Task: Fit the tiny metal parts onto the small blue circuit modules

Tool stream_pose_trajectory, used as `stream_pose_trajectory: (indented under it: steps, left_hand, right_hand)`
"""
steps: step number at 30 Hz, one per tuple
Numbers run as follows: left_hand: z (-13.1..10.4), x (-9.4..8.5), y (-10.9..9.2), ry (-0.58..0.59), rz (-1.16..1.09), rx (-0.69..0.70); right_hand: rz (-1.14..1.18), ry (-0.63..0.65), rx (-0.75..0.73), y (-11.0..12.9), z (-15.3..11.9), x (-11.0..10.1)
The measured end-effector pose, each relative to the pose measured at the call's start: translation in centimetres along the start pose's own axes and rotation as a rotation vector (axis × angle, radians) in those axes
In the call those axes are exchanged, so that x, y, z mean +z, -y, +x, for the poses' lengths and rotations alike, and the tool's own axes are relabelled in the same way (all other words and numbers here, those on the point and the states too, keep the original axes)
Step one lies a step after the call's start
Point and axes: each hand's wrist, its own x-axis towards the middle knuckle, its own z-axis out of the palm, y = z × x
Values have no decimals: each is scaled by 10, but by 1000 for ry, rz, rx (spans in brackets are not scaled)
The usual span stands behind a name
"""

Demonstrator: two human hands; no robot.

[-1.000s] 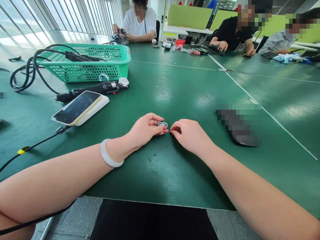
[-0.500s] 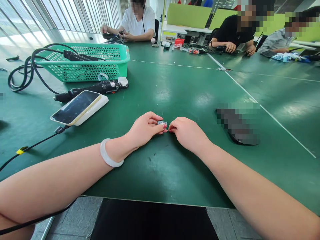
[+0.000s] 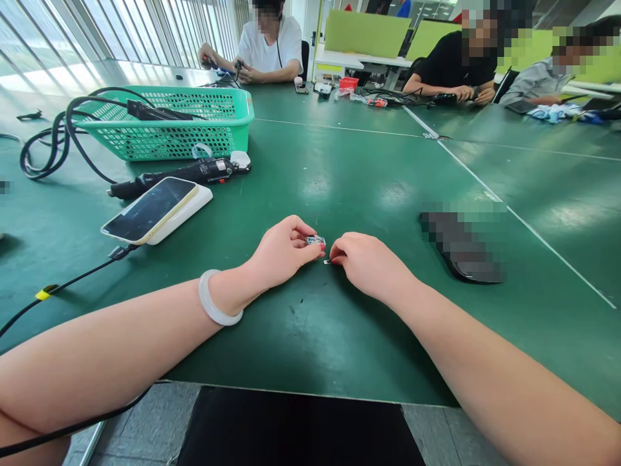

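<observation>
Near the middle of the green table (image 3: 291, 336), my left hand (image 3: 286, 251) pinches a small light-coloured part (image 3: 315, 240) between thumb and fingers. A white bracelet (image 3: 217, 299) circles the left wrist. Just to the right, my right hand (image 3: 361, 262) is closed on a tiny silvery piece (image 3: 328, 261), whose end sticks out to the left of the fingertips. A small gap separates the two hands. The details of both pieces are too small to tell.
A green basket (image 3: 169, 152) with cables stands at the back left. Before it lie a black tool (image 3: 184, 173) and a phone (image 3: 150, 210) on a white block. A dark, partly blurred object (image 3: 460, 252) lies right. Several people sit across the table.
My right hand has drawn slightly away from the left, down and to the right, and the tiny silvery piece shows more clearly. The left hand has hardly moved.
</observation>
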Motion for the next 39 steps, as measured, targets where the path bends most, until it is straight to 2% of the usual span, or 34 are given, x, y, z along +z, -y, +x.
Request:
stream_pose_trajectory:
  steps: [4,7,10,13,17,28,39]
  left_hand:
    - [0,-1,1,-1,29,17]
    - [1,-1,2,21,6,30]
    - [2,-1,6,52,-4,55]
    - [2,0,8,74,15,85]
    - [1,3,7,80,32,134]
    - [-3,2,7,75,86,202]
    - [-2,2,4,88,41,173]
  right_hand:
    - [-51,-24,-25,-1,2,5]
    - [-71,-72,-32,-6,3,1]
    - [-54,-195,-21,-8,0,-9]
    - [14,-376,-65,0,-4,-17]
    - [26,-466,-180,15,-8,-17]
    - [35,-437,-150,23,-7,-9]
    - [55,-390,-128,23,-9,-12]
